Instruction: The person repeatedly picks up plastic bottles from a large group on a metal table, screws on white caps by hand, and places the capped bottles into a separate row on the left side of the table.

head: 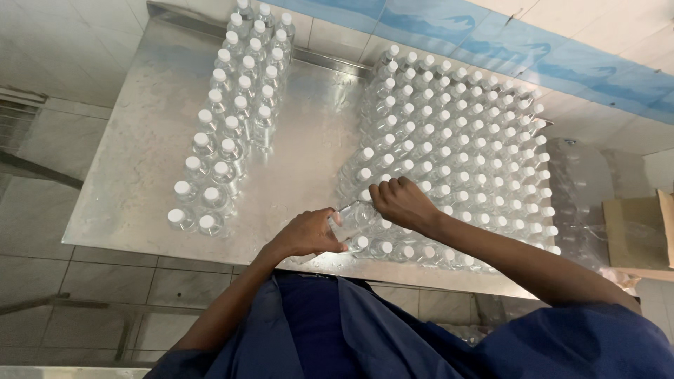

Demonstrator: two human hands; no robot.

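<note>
Both hands, left hand (309,235) and right hand (400,202), grip one clear white-capped plastic bottle (349,217) at the steel surface's (140,140) near edge, mid-handling.

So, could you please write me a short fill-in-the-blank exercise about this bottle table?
1. The clear bottles all have ___ caps.
2. They stand on a ___ table.
3. The smaller group of bottles stands to the ___ of the big block.
4. Both the left hand and the right hand touch bottles at the table's ___ edge.

Missing words: white; metal; left; near
</note>
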